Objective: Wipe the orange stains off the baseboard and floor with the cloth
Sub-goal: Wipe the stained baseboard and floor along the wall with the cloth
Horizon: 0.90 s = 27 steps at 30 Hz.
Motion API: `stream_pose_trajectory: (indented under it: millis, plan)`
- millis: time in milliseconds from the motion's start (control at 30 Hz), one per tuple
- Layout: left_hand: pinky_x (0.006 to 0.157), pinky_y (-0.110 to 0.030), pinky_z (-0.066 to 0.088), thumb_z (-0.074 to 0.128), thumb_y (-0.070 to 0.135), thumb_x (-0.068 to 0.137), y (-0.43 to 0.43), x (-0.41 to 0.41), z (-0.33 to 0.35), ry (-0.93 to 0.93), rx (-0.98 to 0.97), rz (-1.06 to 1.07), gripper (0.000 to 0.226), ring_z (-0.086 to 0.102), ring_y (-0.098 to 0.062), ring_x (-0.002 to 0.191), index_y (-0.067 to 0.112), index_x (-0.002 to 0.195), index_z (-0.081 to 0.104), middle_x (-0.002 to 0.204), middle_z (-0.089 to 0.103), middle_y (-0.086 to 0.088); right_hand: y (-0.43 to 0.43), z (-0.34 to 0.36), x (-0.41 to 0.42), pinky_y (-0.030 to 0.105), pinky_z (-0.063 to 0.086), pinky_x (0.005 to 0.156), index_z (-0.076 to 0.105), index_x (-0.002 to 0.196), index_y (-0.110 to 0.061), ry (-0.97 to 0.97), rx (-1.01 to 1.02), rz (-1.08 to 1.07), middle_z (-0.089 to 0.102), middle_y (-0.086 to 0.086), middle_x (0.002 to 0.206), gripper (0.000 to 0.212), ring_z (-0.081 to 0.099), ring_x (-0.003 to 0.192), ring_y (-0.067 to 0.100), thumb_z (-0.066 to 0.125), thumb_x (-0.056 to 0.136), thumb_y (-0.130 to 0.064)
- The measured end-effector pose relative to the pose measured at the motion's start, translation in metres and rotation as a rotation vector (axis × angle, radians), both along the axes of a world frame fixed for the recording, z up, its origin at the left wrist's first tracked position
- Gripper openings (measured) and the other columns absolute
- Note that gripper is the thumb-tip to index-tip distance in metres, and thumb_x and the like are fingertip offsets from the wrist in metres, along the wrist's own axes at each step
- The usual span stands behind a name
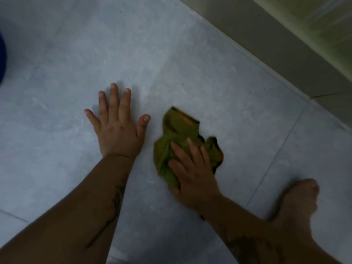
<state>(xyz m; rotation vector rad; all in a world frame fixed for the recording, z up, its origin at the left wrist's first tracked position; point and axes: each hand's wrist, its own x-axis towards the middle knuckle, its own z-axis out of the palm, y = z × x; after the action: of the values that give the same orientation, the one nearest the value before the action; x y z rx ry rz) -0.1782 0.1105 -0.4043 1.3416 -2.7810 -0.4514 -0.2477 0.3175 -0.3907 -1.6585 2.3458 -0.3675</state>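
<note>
A crumpled green cloth point(176, 134) with an orange smear near its far edge lies on the grey tiled floor point(219, 88). My right hand point(192, 172) presses down on the cloth's near part, fingers spread over it; the image is motion-blurred here. My left hand point(118, 122) rests flat on the floor to the left of the cloth, fingers spread, holding nothing. The baseboard point(276, 54) runs diagonally across the upper right, a grey-beige strip under a pale wall. I see no clear orange stain on the floor or baseboard.
A bare foot point(297, 202) stands on the floor at the lower right, close to my right forearm. A dark blue object point(2, 60) shows at the left edge. Tile joints cross the floor at the right and lower left.
</note>
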Motion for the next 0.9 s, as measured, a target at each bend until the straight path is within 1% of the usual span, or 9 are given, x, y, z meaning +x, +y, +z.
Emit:
stream_pose_trajectory:
  millis: [67,133,300,433,533,633,767,833,900]
  plan:
    - [0.114,-0.064,-0.001,0.025,0.064,0.097,0.000,0.000,-0.001,-0.005,0.001,-0.008,0.074,0.010,-0.037,0.150,0.016,0.154,0.027,0.163,0.019,-0.011,0.049,0.002,0.003,0.057,0.023,0.111,0.055,0.118,-0.026,-0.015,0.043,0.063,0.036,-0.003,0.152,0.033,0.025,0.143,0.034,0.050,0.090,-0.043]
    - [0.114,-0.065,-0.001,0.025,0.063,0.097,0.001,0.001,-0.003,0.002,0.000,-0.013,0.073,0.010,-0.037,0.150,0.017,0.154,0.026,0.163,0.018,-0.011,0.091,0.001,-0.013,0.059,0.025,0.109,0.054,0.118,-0.027,-0.018,0.104,-0.034,0.036,0.001,0.149,0.035,0.025,0.142,0.035,0.039,0.095,-0.048]
    - [0.114,-0.066,0.000,0.024,0.063,0.097,0.001,0.001,-0.004,0.021,-0.005,-0.005,0.073,0.010,-0.037,0.150,0.017,0.153,0.027,0.163,0.019,-0.011,0.093,0.000,-0.091,0.064,0.031,0.105,0.051,0.129,0.000,0.136,0.324,-0.954,0.040,0.030,0.144,0.066,0.038,0.129,0.052,0.045,0.089,-0.052]
    - [0.115,-0.065,-0.001,0.022,0.064,0.097,0.002,0.001,-0.006,0.024,-0.004,0.000,0.074,0.009,-0.035,0.150,0.018,0.154,0.026,0.163,0.018,-0.010,0.012,0.002,-0.152,0.058,0.012,0.113,0.024,0.149,-0.006,0.071,0.322,-1.335,0.016,0.019,0.159,0.078,0.013,0.145,0.041,0.042,0.092,-0.056]
    - [0.116,-0.062,-0.002,0.023,0.064,0.097,0.002,0.002,-0.007,0.042,0.009,0.028,0.074,0.009,-0.035,0.150,0.016,0.154,0.026,0.163,0.019,-0.010,-0.061,0.002,-0.148,0.060,0.012,0.112,0.030,0.147,-0.015,0.045,0.303,-1.091,0.013,0.012,0.161,0.076,0.009,0.145,0.040,0.046,0.087,-0.059]
    - [0.118,-0.057,0.001,0.029,0.062,0.096,-0.001,0.002,-0.003,0.184,0.085,0.128,0.074,0.009,-0.035,0.150,0.014,0.154,0.026,0.163,0.019,-0.011,-0.108,-0.002,-0.104,0.060,0.014,0.112,0.049,0.134,-0.018,0.057,0.202,-0.573,0.026,0.011,0.157,0.065,0.016,0.143,0.042,0.056,0.079,-0.053]
    - [0.121,-0.050,0.010,0.036,0.055,0.096,-0.008,0.008,0.011,0.432,0.268,0.290,0.071,0.004,-0.032,0.151,0.013,0.153,0.027,0.162,0.020,-0.009,-0.089,0.003,-0.046,0.061,0.020,0.110,0.063,0.117,-0.020,0.039,0.070,0.124,0.038,0.005,0.153,0.049,0.024,0.143,0.040,0.061,0.076,-0.045]
    - [0.121,-0.048,0.015,0.038,0.053,0.097,-0.013,0.011,0.019,0.442,0.272,0.313,0.068,0.007,-0.031,0.151,0.013,0.152,0.031,0.161,0.024,-0.010,-0.068,0.013,-0.042,0.060,0.019,0.111,0.062,0.118,-0.022,-0.051,0.080,0.267,0.037,0.002,0.154,0.052,0.022,0.145,0.035,0.058,0.080,-0.056]
    - [0.120,-0.043,0.017,0.044,0.048,0.097,-0.020,0.013,0.026,0.385,0.227,0.283,0.062,0.017,-0.033,0.148,0.012,0.147,0.040,0.157,0.033,-0.012,-0.057,0.027,-0.058,0.054,0.023,0.110,0.059,0.122,-0.026,-0.136,0.051,0.181,0.039,0.002,0.152,0.056,0.027,0.143,0.031,0.052,0.082,-0.064]
